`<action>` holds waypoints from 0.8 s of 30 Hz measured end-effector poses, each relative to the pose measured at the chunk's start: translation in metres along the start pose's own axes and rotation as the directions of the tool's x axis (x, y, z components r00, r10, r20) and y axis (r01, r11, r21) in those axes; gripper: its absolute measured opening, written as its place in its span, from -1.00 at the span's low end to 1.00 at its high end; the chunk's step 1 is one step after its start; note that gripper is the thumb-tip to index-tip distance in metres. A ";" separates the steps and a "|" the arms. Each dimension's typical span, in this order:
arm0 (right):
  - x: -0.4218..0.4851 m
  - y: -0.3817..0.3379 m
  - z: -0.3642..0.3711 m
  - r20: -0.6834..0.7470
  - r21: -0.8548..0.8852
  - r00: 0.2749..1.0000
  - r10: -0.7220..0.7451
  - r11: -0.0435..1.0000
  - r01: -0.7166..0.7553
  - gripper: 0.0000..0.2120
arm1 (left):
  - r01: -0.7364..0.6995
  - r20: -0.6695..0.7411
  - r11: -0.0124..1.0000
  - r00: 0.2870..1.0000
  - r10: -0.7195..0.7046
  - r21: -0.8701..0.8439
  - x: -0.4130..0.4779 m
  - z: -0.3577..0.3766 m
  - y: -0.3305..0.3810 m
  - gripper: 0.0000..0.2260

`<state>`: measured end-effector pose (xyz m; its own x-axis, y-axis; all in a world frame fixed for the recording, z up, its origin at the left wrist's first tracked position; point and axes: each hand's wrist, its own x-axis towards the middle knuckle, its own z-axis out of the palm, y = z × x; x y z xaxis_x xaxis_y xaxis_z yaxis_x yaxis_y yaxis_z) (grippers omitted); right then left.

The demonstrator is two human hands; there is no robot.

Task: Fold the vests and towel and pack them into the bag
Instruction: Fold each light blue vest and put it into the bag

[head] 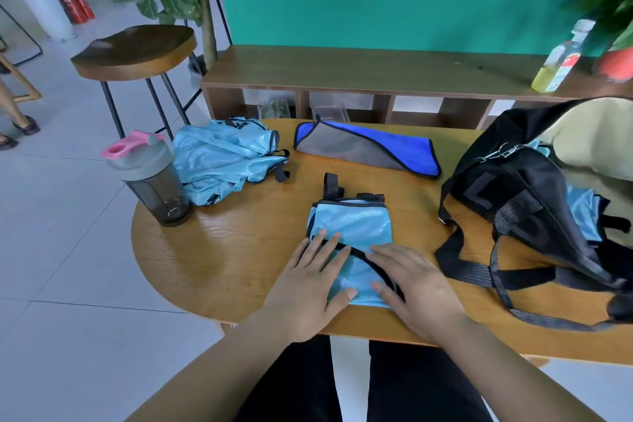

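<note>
A folded light-blue vest (354,226) with black trim lies on the wooden table (233,250) in front of me. My left hand (308,288) and my right hand (414,288) both press flat on its near half, fingers straight. A crumpled pile of light-blue vests (222,161) sits at the table's far left. A blue and grey towel (363,147), loosely folded, lies at the far middle. The black bag (534,209) stands open at the right, with light-blue fabric (582,212) showing inside it.
A grey shaker bottle with a pink lid (150,178) stands at the table's left edge. The bag's straps (496,274) trail across the table to the right of my hands. A low wooden shelf (376,75) with a drink bottle (561,58) stands behind; a stool (137,51) is far left.
</note>
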<state>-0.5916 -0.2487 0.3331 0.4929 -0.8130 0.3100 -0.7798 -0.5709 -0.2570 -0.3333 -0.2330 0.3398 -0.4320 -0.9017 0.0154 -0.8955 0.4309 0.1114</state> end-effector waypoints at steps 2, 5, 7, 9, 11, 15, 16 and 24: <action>-0.008 -0.002 -0.002 -0.002 0.041 0.998 -0.062 0.997 0.062 -0.45 | -0.012 -0.017 1.000 1.000 0.012 -0.010 -0.002 -0.003 0.000 -0.27; -0.011 0.000 0.000 -0.047 0.092 0.996 -0.075 0.993 0.079 -0.60 | -0.050 -0.016 0.998 0.999 0.050 -0.032 -0.006 -0.008 0.001 -0.21; -0.012 0.002 0.002 -0.091 0.113 0.993 -0.072 0.990 0.082 -0.74 | -0.062 -0.039 0.997 0.997 0.060 -0.054 -0.007 -0.009 0.001 -0.19; -0.013 0.003 0.004 -0.137 0.116 0.988 -0.073 0.989 0.089 -0.80 | -0.061 -0.068 0.995 0.996 0.055 -0.084 -0.008 -0.007 -0.001 -0.19; -0.013 0.003 0.005 -0.179 0.118 0.983 -0.045 0.991 0.067 -0.78 | -0.064 -0.094 0.991 0.994 0.053 -0.119 -0.010 -0.006 -0.002 -0.22; -0.014 0.000 0.005 -0.216 0.109 0.974 0.070 0.993 -0.048 -0.67 | -0.102 -0.165 0.973 0.984 0.068 -0.208 -0.010 -0.004 -0.005 -0.40; -0.014 -0.001 0.003 -0.219 0.110 0.972 0.085 0.992 -0.062 -0.66 | -0.111 -0.177 0.968 0.982 0.071 -0.227 -0.010 -0.003 -0.007 -0.46; -0.012 -0.004 -0.008 -0.059 0.198 0.992 0.112 0.975 -0.098 -0.43 | -0.088 -0.287 0.900 0.957 -0.042 -0.427 -0.008 -0.001 -0.014 -0.62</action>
<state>-0.5978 -0.2358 0.3376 0.3792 -0.8635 0.3326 -0.7326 -0.4998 -0.4620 -0.3170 -0.2323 0.3394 -0.3448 -0.8911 0.2951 -0.7221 0.4526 0.5231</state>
